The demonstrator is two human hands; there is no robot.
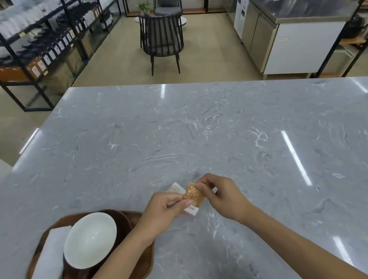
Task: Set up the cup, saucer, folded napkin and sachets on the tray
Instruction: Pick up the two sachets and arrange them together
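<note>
Far left, the folded napkin (50, 255) lies along the wooden tray's (139, 272) left side, w/ the white cup (90, 240) on its dark saucer (121, 221) just beside it, so that bit looks sorted imo. Left hand (162, 207) pinches the sachets (192, 198) over the marble counter (200, 125), just right of the tray, and right hand (221, 196) pinches the orange one's top edge. Risk tbh: they're slick and fanned out, so a loose pinch drops one on the counter, or the left forearm, which hangs over the tray, bumps the cup.
</note>
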